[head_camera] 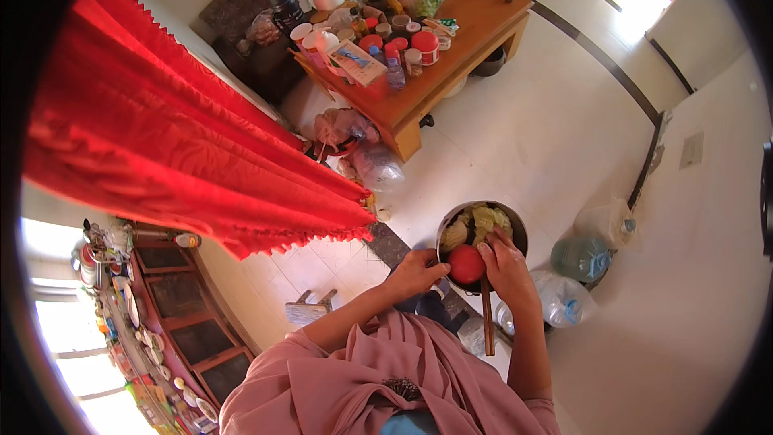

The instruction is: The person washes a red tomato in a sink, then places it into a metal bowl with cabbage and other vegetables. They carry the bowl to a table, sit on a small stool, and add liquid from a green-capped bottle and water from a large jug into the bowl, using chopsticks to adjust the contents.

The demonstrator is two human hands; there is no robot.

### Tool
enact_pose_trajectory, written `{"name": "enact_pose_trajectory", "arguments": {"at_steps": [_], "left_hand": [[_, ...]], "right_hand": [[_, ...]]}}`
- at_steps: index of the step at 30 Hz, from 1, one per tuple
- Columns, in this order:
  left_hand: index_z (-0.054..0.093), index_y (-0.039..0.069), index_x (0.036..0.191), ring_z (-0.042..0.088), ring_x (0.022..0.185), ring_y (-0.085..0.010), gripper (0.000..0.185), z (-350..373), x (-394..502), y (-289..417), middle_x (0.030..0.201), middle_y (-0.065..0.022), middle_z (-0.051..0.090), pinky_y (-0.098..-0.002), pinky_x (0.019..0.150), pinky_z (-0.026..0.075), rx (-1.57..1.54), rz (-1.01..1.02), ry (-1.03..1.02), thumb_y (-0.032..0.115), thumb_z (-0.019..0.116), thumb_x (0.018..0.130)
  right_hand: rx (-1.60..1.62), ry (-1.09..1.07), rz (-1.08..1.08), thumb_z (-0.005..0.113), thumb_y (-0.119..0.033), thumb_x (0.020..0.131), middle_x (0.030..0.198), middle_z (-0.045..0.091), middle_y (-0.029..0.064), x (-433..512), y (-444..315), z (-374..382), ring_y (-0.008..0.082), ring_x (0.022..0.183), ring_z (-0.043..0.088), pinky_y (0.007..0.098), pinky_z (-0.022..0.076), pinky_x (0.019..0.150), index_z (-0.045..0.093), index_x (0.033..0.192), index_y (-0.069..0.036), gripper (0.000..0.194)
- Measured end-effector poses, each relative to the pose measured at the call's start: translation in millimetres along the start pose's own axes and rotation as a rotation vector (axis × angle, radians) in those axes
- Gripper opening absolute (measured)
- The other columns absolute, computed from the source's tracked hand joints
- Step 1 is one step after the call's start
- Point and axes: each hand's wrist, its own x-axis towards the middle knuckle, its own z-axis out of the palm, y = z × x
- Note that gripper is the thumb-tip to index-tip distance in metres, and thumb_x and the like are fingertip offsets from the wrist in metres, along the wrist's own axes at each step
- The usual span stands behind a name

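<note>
A metal pot (524, 226) is held up in front of my body. Pale green leafy vegetables (488, 220) and a smooth, round red object (466, 264), perhaps a tomato, lie in it. My left hand (420, 269) grips the left rim, thumb towards the red object. Over the pot's right side is my right hand (506, 263), its fingertips reaching in among the leaves and beside the red object. A pair of wooden chopsticks (488, 320) sticks out from beneath this hand towards my body. Their upper ends are hidden, and the hand appears closed around them.
A red curtain (199, 175) hangs at the left. Ahead stands a wooden table (392, 112) crowded with jars and bottles. Large plastic bottles (561, 299) line the right wall. A small wooden stool (309, 309) and a cluttered cabinet (199, 323) are at the lower left.
</note>
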Motion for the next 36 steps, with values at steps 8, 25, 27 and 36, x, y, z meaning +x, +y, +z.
{"name": "enact_pose_trajectory", "arguments": {"at_steps": [8, 25, 27, 36], "left_hand": [[0.064, -0.004, 0.094, 0.057, 0.056, -0.0120, 0.035, -59, 109, 48, 0.070, -0.0078, 0.064, -0.0288, 0.051, 0.047, -0.063, 0.078, 0.066, 0.031, 0.064, 0.090], [0.064, -0.003, 0.095, 0.053, 0.055, -0.0096, 0.026, -142, 223, 129, 0.070, -0.0056, 0.061, -0.0252, 0.048, 0.042, -0.393, 0.012, 0.362, 0.023, 0.063, 0.090], [0.062, -0.002, 0.094, 0.052, 0.053, -0.0093, 0.024, -143, 237, 137, 0.070, -0.0062, 0.061, -0.0249, 0.047, 0.041, -0.417, -0.050, 0.456, 0.022, 0.062, 0.090], [0.060, 0.000, 0.101, 0.051, 0.051, -0.0068, 0.019, -129, 302, 180, 0.072, -0.0065, 0.063, -0.0215, 0.046, 0.039, -0.685, -0.015, 0.707, 0.017, 0.060, 0.093]], "right_hand": [[-0.159, 0.017, -0.173, 0.052, -0.026, 0.100, 0.139, 0.049, 0.0284, 133, -27, -29, 0.0435, 0.123, 0.052, 0.0459, 0.0429, 0.103, 0.055, 0.127, 0.007, 0.043], [-0.094, -0.419, -0.113, 0.051, -0.034, 0.099, 0.136, 0.049, 0.0321, 377, -55, -43, 0.0448, 0.125, 0.050, 0.0445, 0.0422, 0.104, 0.054, 0.128, 0.011, 0.054], [-0.099, -0.493, -0.224, 0.052, -0.029, 0.098, 0.132, 0.051, 0.0322, 409, -53, -45, 0.0457, 0.121, 0.052, 0.0456, 0.0448, 0.100, 0.054, 0.126, 0.011, 0.048], [-0.154, -0.708, -0.567, 0.051, -0.031, 0.099, 0.109, 0.056, 0.0334, 523, -43, -61, 0.0447, 0.100, 0.062, 0.0482, 0.0526, 0.084, 0.056, 0.111, 0.011, 0.044]]}}
